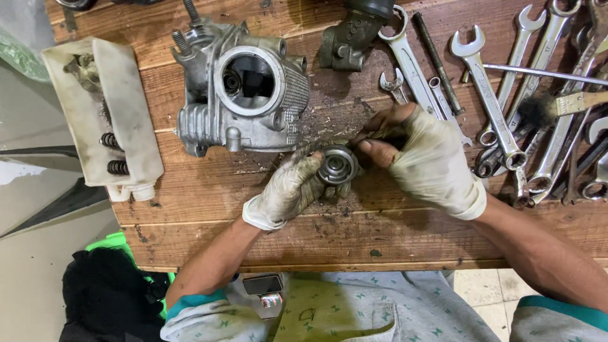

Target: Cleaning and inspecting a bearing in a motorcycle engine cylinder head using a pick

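Bearing [337,166], a round steel ring with a dark bore and greasy face, sits between your two gloved hands just below and right of the cylinder head [244,95]. Your left hand [288,190] cups it from beneath, fingers closed around its lower rim. Your right hand [424,161] pinches a thin dark tool tip against the ring's right edge; the bare fingertips show through the worn glove, closed on that tool. Both gloves are pale cloth, stained with grime.

The head is cast aluminium, dull grey, with a wide round port, fine ribbing on its right side and two studs sticking up at its top left. Left of it lies a cut-open white plastic jug [104,114], dirty, holding two dark coil springs. Right of the head, chrome wrenches [494,95] lie fanned out, with a brush [557,106] across them. Above the bearing rests a dark metal casting [348,38]. All lie on a rough plank bench [380,234] strewn with shavings.
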